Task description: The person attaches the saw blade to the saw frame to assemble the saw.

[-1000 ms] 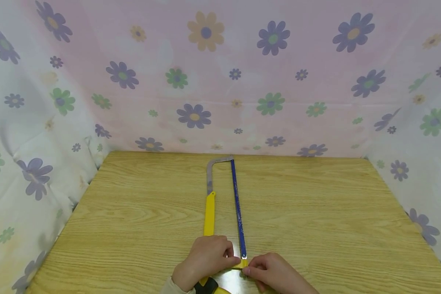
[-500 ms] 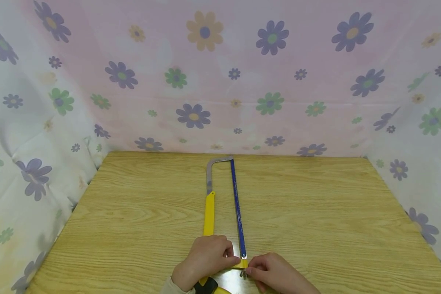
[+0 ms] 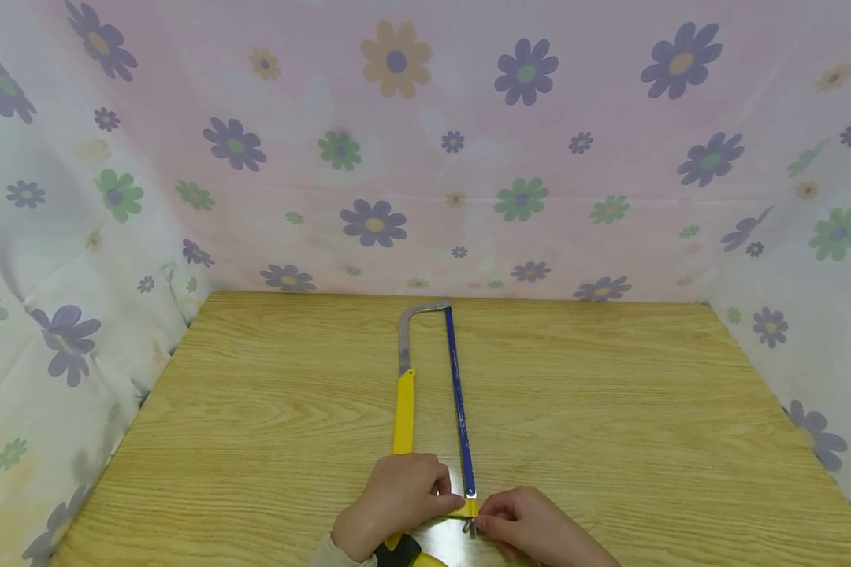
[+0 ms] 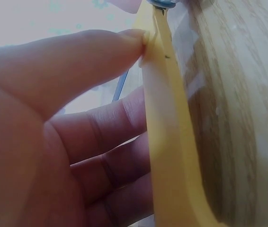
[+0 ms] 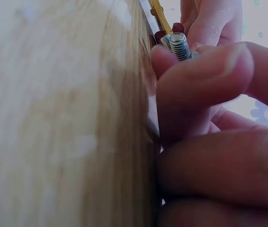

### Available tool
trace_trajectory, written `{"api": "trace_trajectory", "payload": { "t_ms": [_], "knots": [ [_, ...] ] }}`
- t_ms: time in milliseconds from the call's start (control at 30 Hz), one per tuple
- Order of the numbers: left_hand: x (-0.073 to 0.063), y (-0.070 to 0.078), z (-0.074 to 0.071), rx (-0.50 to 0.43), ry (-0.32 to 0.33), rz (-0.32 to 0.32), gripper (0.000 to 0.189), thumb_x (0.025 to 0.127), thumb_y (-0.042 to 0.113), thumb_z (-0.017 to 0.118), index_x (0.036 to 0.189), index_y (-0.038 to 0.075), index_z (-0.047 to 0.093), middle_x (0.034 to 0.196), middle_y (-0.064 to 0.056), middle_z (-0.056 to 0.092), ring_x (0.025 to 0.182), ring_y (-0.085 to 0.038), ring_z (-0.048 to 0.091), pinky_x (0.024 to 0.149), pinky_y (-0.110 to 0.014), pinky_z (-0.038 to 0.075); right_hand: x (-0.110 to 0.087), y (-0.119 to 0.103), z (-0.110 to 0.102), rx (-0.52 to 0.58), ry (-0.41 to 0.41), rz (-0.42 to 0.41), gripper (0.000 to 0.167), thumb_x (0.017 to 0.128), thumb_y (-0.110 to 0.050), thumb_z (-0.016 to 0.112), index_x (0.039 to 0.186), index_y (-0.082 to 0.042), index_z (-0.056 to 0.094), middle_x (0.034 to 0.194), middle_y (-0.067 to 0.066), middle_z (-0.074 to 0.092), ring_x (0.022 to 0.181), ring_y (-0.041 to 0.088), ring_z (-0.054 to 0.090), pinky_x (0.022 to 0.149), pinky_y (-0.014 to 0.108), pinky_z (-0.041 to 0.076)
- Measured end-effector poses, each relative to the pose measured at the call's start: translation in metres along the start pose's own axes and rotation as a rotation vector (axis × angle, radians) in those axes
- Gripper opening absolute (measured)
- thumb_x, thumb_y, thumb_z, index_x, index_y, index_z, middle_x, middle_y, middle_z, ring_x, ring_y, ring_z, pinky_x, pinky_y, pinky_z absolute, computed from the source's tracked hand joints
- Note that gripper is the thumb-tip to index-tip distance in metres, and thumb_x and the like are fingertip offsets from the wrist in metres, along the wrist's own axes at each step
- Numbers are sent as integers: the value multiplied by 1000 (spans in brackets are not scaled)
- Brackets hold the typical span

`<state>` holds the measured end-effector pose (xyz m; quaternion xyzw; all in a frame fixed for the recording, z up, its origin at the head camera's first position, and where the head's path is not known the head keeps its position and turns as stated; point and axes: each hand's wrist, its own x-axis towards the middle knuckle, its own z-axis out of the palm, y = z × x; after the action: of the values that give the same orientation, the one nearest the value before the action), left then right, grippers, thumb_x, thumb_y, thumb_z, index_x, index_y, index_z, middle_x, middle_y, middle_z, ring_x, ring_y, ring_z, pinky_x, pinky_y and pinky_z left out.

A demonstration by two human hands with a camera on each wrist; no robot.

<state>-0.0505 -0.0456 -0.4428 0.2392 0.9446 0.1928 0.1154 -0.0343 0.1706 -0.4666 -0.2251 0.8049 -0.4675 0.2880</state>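
Observation:
A hacksaw (image 3: 404, 413) lies on the table, its yellow and metal frame on the left and its blue blade (image 3: 459, 402) on the right. My left hand (image 3: 400, 496) grips the yellow frame near the handle, the thumb pressing its near end piece, as the left wrist view (image 4: 162, 127) also shows. At the blade's near end sits a small metal wing nut (image 3: 470, 527) on a threaded bolt (image 5: 179, 46). My right hand (image 3: 539, 528) has its thumb and fingertip around the wing nut, which they partly hide in the right wrist view.
The wood-grain table (image 3: 610, 409) reaches back to a flowered cloth (image 3: 425, 181) that hangs behind and on both sides. The black and yellow handle (image 3: 400, 551) of the hacksaw runs out of the head view's bottom edge.
My right fingertips have shifted slightly to the right, so more of the wing nut shows. My left hand and the hacksaw have stayed in place.

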Motion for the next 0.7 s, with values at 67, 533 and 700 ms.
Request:
{"api": "trace_trajectory", "payload": {
  "t_ms": [67, 533, 700],
  "knots": [
    [0, 0, 0, 1, 5, 2, 28, 75, 54, 60, 60, 31, 55, 59, 19, 42, 50, 0, 39, 45, -23, 30, 0, 0, 1, -10, 8, -4, 22, 88, -34, 53, 77, -20, 65, 50, -12, 46, 46, 0, 42, 48, 19, 35],
    [-1, 1, -1, -18, -12, -2, 26, 75, 52, 60, 62, 31, 55, 60, 19, 43, 50, 0, 39, 45, -24, 30, -2, -1, 2, 1, 19, 57, 28, 85, -42, 54, 71, -19, 64, 49, -10, 43, 44, 3, 41, 44, 21, 34],
    [-1, 0, -1, -27, -9, 2, 25, 76, 52, 60, 63, 31, 55, 61, 19, 44, 51, 0, 40, 46, -24, 30, 0, -1, 2, -5, 13, 95, 30, 85, -44, 54, 71, -19, 64, 49, -9, 43, 43, 5, 40, 44, 21, 33]
  ]
}}
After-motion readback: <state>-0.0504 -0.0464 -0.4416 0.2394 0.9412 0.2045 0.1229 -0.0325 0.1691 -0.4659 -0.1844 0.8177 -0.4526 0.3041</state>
